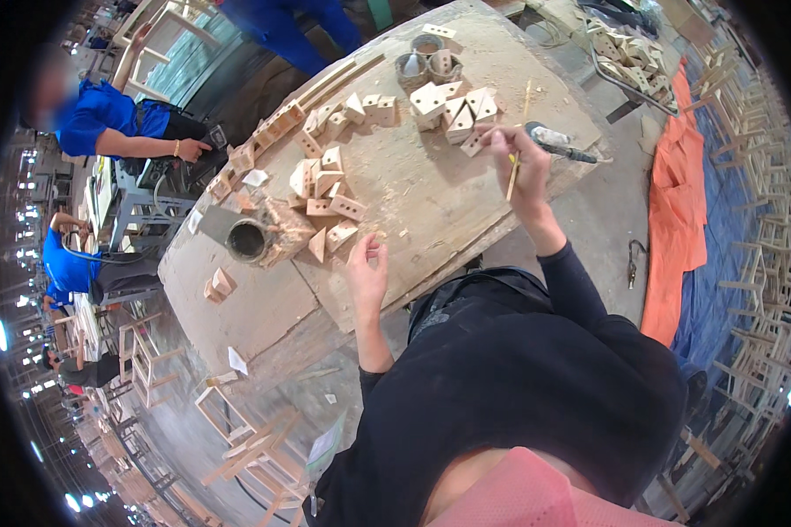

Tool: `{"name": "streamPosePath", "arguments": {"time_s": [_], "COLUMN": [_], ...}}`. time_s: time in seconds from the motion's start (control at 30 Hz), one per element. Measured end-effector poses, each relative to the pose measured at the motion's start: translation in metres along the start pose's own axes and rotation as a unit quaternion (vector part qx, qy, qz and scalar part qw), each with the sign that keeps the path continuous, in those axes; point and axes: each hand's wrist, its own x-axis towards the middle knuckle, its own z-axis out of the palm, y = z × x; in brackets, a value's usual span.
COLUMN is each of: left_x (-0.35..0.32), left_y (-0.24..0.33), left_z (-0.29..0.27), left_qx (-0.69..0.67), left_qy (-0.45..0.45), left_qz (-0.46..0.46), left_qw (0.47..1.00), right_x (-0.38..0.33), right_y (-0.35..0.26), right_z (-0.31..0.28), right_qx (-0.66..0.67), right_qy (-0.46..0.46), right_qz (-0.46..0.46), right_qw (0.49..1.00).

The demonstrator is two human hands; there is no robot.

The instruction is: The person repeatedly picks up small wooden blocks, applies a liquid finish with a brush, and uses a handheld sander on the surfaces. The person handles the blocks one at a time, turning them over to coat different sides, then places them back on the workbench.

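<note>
My right hand (529,180) is above the right part of the wooden worktable, its fingers closed on a thin yellowish stick (512,178) that points down. By its fingertips is a pale wooden block with drilled holes (473,141); whether they touch it I cannot tell. Just beyond that block, several similar blocks (429,103) are heaped. My left hand (368,268) hovers at the near edge of the table, fingers loosely bent and apart, with nothing visible in them. Nearest to it are a triangular wooden block (317,244) and a drilled block (341,234).
Round containers (428,46) stand at the table's far side; a crusted pot (249,240) lies at left. A dark-handled tool (564,147) rests at the right edge. A tray of blocks (633,70) stands far right. A co-worker in blue (105,119) is at left.
</note>
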Motion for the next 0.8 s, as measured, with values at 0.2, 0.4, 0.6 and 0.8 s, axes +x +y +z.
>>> {"name": "streamPosePath", "arguments": {"time_s": [0.2, 0.4, 0.6, 0.8], "left_x": [0.012, -0.007, 0.023, 0.087], "left_y": [0.039, 0.041, 0.021, 0.010], "left_z": [0.024, 0.025, 0.011, 0.015], "left_qx": [0.021, 0.072, 0.120, 0.284], "left_qy": [0.006, 0.011, 0.069, 0.228], "left_qz": [0.011, -0.029, -0.033, -0.018], "left_qw": [1.000, 0.997, 0.990, 0.931], "right_x": [0.084, 0.119, 0.117, 0.119], "right_y": [0.123, 0.224, 0.241, 0.213], "right_z": [-0.057, -0.038, -0.035, -0.052], "right_qx": [-0.204, -0.389, -0.373, -0.344], "right_qy": [-0.029, -0.320, -0.329, -0.192], "right_qz": [0.077, 0.094, 0.114, 0.110], "right_qw": [0.976, 0.858, 0.860, 0.912]}}
